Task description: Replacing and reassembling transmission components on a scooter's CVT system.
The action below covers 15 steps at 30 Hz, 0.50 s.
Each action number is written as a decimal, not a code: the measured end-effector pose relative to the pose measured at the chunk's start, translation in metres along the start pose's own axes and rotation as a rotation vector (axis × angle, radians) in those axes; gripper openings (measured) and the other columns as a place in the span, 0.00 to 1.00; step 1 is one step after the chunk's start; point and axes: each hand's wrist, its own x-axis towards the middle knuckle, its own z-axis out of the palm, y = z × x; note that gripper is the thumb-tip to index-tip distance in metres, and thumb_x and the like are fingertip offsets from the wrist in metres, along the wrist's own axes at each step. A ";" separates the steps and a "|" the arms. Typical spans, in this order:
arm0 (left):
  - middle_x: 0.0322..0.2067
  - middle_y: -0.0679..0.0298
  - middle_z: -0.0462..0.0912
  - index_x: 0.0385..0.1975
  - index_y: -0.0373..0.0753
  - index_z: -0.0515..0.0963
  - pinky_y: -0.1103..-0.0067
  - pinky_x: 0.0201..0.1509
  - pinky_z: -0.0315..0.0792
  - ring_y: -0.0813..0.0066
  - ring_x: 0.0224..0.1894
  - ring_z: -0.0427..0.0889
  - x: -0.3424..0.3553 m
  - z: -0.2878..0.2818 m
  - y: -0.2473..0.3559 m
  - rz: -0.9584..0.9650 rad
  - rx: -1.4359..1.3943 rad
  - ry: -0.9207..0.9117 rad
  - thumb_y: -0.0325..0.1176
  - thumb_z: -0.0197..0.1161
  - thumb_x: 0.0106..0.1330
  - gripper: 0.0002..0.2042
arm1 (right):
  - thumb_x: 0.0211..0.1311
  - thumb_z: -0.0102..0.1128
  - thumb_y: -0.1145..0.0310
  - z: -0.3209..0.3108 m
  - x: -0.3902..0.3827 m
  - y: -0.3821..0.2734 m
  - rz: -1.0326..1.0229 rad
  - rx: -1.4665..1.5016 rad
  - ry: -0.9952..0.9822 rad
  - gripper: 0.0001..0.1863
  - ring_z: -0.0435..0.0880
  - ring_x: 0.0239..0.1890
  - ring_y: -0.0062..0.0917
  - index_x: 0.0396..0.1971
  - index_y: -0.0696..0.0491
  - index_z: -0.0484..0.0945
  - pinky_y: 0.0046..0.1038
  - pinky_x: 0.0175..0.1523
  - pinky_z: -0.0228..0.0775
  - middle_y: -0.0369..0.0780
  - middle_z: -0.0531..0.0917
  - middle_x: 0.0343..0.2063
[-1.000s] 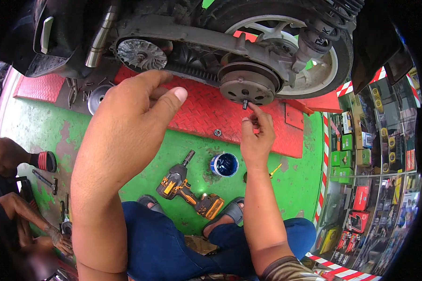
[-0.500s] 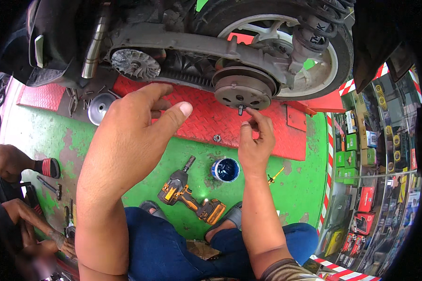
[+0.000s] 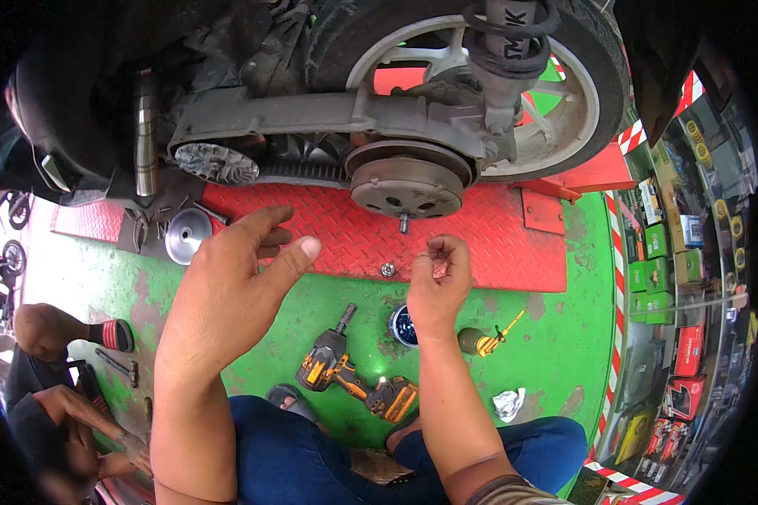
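My left hand (image 3: 237,282) hovers over the front of the red tread-plate stand (image 3: 488,244), thumb and fingers apart, holding nothing. My right hand (image 3: 443,284) is just below and right of the clutch bell (image 3: 406,187), clear of the shaft (image 3: 404,224) that sticks out of its middle. Its fingers are loosely curled, with a gap to the thumb and nothing visible in them. A toothed belt (image 3: 303,172) runs from the bell to the finned pulley (image 3: 217,162) on the motorbike. One metal nut (image 3: 388,269) lies on the red plate.
An orange-black cordless impact wrench (image 3: 324,360) lies on the green floor beside a blue tub (image 3: 402,324). A yellow-spouted container (image 3: 484,343), crumpled white wrapping (image 3: 509,405) and round metal disc (image 3: 188,236) lie around. A person (image 3: 50,396) sits left; a display case (image 3: 691,278) stands right.
My right hand has drawn back from the shaft. My left hand stays open, in nearly the same pose. The view has shifted, so the wheel and bell sit further left.
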 end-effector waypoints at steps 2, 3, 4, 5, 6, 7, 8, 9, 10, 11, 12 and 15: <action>0.48 0.44 0.85 0.60 0.21 0.72 0.72 0.58 0.75 0.64 0.53 0.84 0.001 0.003 -0.001 -0.012 0.019 -0.005 0.44 0.65 0.72 0.30 | 0.53 0.58 0.81 -0.001 -0.004 0.030 0.053 -0.095 -0.056 0.13 0.81 0.34 0.32 0.39 0.57 0.82 0.32 0.43 0.76 0.44 0.80 0.35; 0.46 0.42 0.86 0.59 0.22 0.74 0.69 0.56 0.77 0.59 0.51 0.86 0.003 0.006 -0.004 0.013 0.010 0.026 0.45 0.65 0.71 0.29 | 0.53 0.59 0.80 -0.005 -0.003 0.042 0.096 -0.209 -0.109 0.13 0.82 0.34 0.34 0.40 0.56 0.82 0.34 0.43 0.76 0.44 0.81 0.35; 0.44 0.41 0.86 0.57 0.23 0.76 0.67 0.54 0.78 0.54 0.50 0.87 0.003 0.007 -0.004 0.032 0.004 0.061 0.46 0.66 0.69 0.29 | 0.53 0.59 0.80 -0.008 -0.003 0.052 0.106 -0.207 -0.106 0.13 0.82 0.34 0.34 0.40 0.56 0.82 0.34 0.43 0.76 0.44 0.81 0.35; 0.44 0.41 0.86 0.57 0.23 0.76 0.67 0.54 0.78 0.54 0.50 0.87 0.002 0.004 -0.001 0.022 0.018 0.058 0.46 0.66 0.69 0.29 | 0.53 0.61 0.79 -0.007 -0.004 0.060 0.075 -0.315 -0.194 0.14 0.82 0.35 0.36 0.41 0.56 0.83 0.35 0.43 0.76 0.45 0.81 0.36; 0.46 0.44 0.85 0.59 0.22 0.74 0.69 0.56 0.77 0.58 0.52 0.85 0.002 -0.001 0.003 -0.020 0.016 0.025 0.45 0.65 0.71 0.29 | 0.53 0.63 0.78 -0.005 -0.007 0.067 0.040 -0.422 -0.284 0.14 0.82 0.36 0.37 0.42 0.55 0.83 0.36 0.44 0.77 0.46 0.81 0.36; 0.49 0.46 0.84 0.61 0.22 0.72 0.72 0.58 0.75 0.63 0.54 0.83 0.005 0.001 0.004 -0.056 0.001 -0.013 0.44 0.65 0.72 0.29 | 0.53 0.63 0.78 -0.005 -0.008 0.071 0.047 -0.424 -0.286 0.14 0.82 0.36 0.37 0.42 0.55 0.83 0.36 0.44 0.77 0.46 0.81 0.36; 0.49 0.46 0.84 0.61 0.22 0.72 0.72 0.58 0.75 0.63 0.54 0.83 0.006 0.004 0.002 -0.060 0.001 -0.017 0.44 0.65 0.72 0.29 | 0.52 0.66 0.76 -0.004 -0.008 0.074 0.050 -0.410 -0.359 0.15 0.82 0.37 0.39 0.43 0.55 0.84 0.38 0.45 0.77 0.47 0.81 0.37; 0.49 0.47 0.84 0.61 0.22 0.71 0.72 0.58 0.75 0.64 0.54 0.83 0.008 0.007 -0.001 -0.048 -0.003 -0.012 0.44 0.65 0.72 0.30 | 0.52 0.69 0.74 -0.003 -0.010 0.077 0.053 -0.394 -0.432 0.16 0.82 0.39 0.41 0.44 0.54 0.84 0.39 0.47 0.77 0.47 0.81 0.37; 0.49 0.47 0.84 0.61 0.22 0.71 0.72 0.58 0.75 0.64 0.54 0.83 0.008 0.009 -0.003 -0.036 -0.008 -0.007 0.44 0.65 0.72 0.30 | 0.51 0.72 0.71 0.001 -0.013 0.091 0.016 -0.446 -0.462 0.17 0.82 0.42 0.44 0.43 0.55 0.84 0.42 0.49 0.76 0.48 0.81 0.38; 0.49 0.47 0.84 0.61 0.22 0.71 0.72 0.58 0.75 0.64 0.54 0.83 0.009 0.010 -0.003 -0.039 -0.008 -0.007 0.44 0.65 0.72 0.30 | 0.51 0.72 0.71 0.004 -0.014 0.096 0.017 -0.446 -0.465 0.17 0.82 0.42 0.44 0.43 0.55 0.84 0.42 0.49 0.76 0.48 0.81 0.38; 0.49 0.47 0.84 0.61 0.22 0.71 0.72 0.59 0.74 0.65 0.54 0.83 0.010 0.011 -0.002 -0.044 -0.009 -0.018 0.44 0.65 0.72 0.30 | 0.52 0.72 0.70 0.006 -0.016 0.101 -0.026 -0.486 -0.497 0.16 0.82 0.43 0.45 0.43 0.55 0.84 0.43 0.50 0.75 0.49 0.82 0.38; 0.49 0.46 0.84 0.61 0.22 0.71 0.72 0.59 0.75 0.64 0.54 0.83 0.008 0.009 -0.005 -0.036 -0.013 -0.014 0.44 0.65 0.72 0.30 | 0.52 0.72 0.69 0.012 -0.015 0.108 -0.105 -0.556 -0.542 0.16 0.81 0.44 0.47 0.42 0.55 0.83 0.45 0.51 0.75 0.49 0.82 0.37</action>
